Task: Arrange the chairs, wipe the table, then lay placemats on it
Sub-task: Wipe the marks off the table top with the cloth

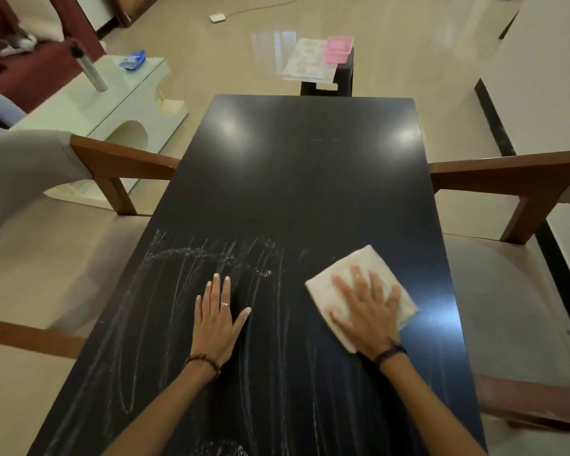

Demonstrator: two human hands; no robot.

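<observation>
A long black table runs away from me, with whitish wipe streaks across its near half. My right hand presses flat, fingers spread, on a folded white cloth at the table's right side. My left hand rests flat on the bare tabletop to the left of the cloth, fingers straight. A wooden chair with a pale seat stands at the table's left side and another chair at its right. Patterned placemats lie on a dark stool beyond the far end.
A pink box sits on the dark stool beside the placemats. A pale glass-topped low table at the left carries a metal bottle and a blue cloth. A white wall unit stands on the right.
</observation>
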